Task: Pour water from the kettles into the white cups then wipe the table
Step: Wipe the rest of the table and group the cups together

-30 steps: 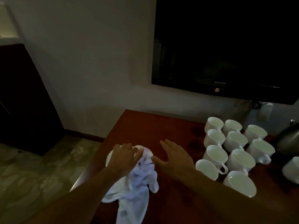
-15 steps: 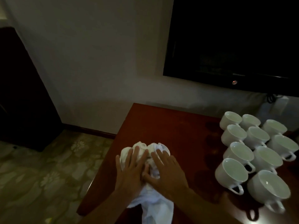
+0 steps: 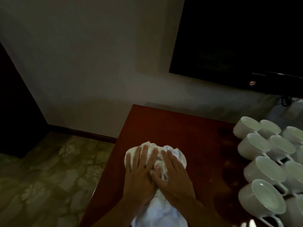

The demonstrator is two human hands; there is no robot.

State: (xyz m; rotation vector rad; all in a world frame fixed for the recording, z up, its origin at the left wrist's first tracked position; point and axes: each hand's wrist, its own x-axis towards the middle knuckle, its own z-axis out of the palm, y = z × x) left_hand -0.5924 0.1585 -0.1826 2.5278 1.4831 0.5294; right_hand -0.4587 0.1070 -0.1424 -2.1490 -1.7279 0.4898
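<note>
Single head-worn view, looking steeply down, close above table [image 3: 180,128] corner, wall ahead

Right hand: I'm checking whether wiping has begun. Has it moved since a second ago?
Yes. The right hand has moved left, away from the white cups, onto the white cloth, beside the left hand.
</note>
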